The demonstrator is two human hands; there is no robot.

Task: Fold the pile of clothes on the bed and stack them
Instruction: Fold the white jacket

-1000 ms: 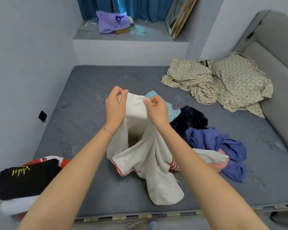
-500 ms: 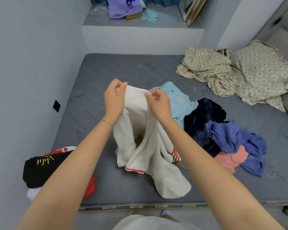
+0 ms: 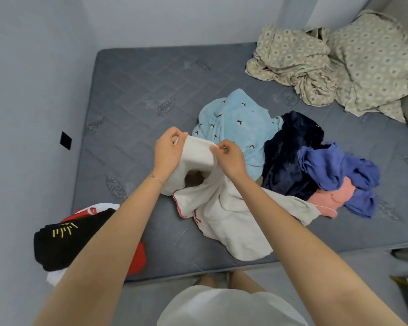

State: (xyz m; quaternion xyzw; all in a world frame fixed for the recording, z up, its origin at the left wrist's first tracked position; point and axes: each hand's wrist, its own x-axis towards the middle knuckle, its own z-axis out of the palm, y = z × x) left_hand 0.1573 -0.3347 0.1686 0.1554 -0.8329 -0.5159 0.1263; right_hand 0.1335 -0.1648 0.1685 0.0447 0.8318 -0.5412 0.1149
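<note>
Centrally, the left grip and the right grip each pinch the top edge of a white garment. The fingers are curled, with the cloth caught between thumb and fingertips. The two are close together, and a short band of fabric is stretched between them. A thin bracelet circles the left wrist. Below the hands the garment opens into a shadowed hollow, then drapes onto the bed. Its red-trimmed hem and lower part lie crumpled near the mattress's front edge.

Just behind and to the right lies the unfolded pile. A light blue piece with small dark birds touches a navy one. A violet-blue one lies over the navy, and a pink one shows beneath it. At the near left corner sits a folded stack, black with yellow marks on top, red and white beneath. Crumpled beige patterned bedding fills the far right corner.
</note>
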